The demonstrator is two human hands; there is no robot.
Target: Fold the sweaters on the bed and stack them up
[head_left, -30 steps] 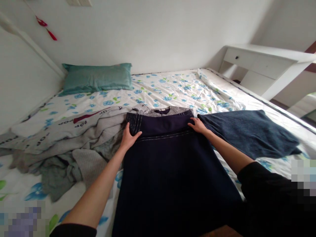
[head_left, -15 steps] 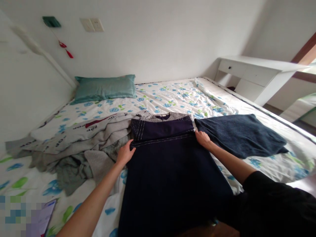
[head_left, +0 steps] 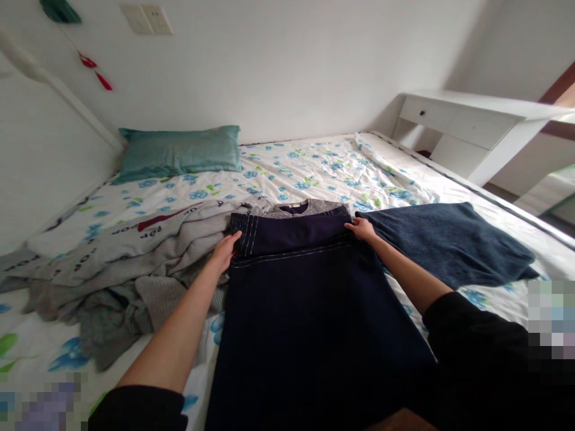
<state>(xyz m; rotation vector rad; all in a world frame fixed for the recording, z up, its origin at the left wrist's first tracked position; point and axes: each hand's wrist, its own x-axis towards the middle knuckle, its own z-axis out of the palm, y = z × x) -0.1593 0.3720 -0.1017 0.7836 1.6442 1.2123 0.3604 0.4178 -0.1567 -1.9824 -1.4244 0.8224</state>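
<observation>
A: Centre frame, running down to the bottom edge, there's our dark top (head_left: 309, 317), spread out on the flowered sheet (head_left: 309, 170)!

B: And both hands are on it! The left hand (head_left: 225, 250), just left of centre, has its fingertips on the striped left end of the upper band.

A: Is it pinching there?

B: Fingers bent, thumb side towards the cloth, but I can't tell whether any fabric is caught between them.

A: Over to the right hand (head_left: 362, 229), right of centre: fingertips drawn close together at the band's other end!

B: Touching the edge, certainly; whether it's a real pinch, I can't tell from here.

A: Look at that band: deep purple, fine pale stitch lines below it, and the speckled grey collar (head_left: 314, 208) peeking out above.

B: Company on both sides! Middle left, a rumpled grey knit (head_left: 184, 230) with POP lettering, right beside the top, and a crumpled grey-green cloth (head_left: 105, 326) below it.

A: Middle right, a dark blue garment (head_left: 449, 242) lies flat, just beyond the right hand.

B: Upper left, a green pillow (head_left: 179, 152) against the wall; upper right, a white desk (head_left: 483, 127).
</observation>
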